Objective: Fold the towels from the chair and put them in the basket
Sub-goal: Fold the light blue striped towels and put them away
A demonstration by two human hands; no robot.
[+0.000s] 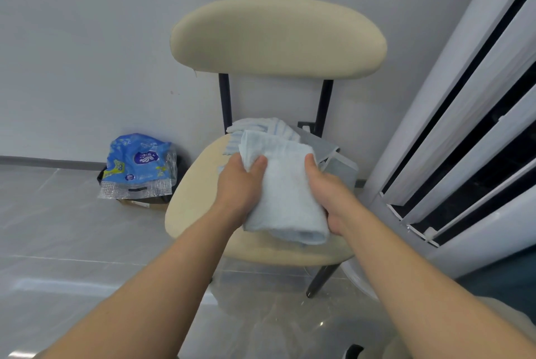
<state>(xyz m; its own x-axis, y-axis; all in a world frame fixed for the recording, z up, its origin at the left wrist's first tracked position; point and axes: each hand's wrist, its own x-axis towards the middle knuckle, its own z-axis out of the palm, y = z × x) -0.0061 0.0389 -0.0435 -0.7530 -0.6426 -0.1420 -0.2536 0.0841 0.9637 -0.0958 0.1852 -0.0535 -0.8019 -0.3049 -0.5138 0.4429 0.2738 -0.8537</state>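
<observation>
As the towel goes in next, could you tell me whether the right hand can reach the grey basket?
Probably yes: the right hand, gripping the light blue towel, is just beside the grey basket, with nothing between.

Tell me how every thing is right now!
blue towel, partly folded, held above the seat
left hand, grips the blue towel
right hand, grips the blue towel
striped towel, crumpled on the seat
basket, beside the striped towel, mostly hidden
plastic pack, slumped by the wall

Two hands: left hand, right hand; two towels: held towel, striped towel above it; one chair; one basket; one blue package
</observation>
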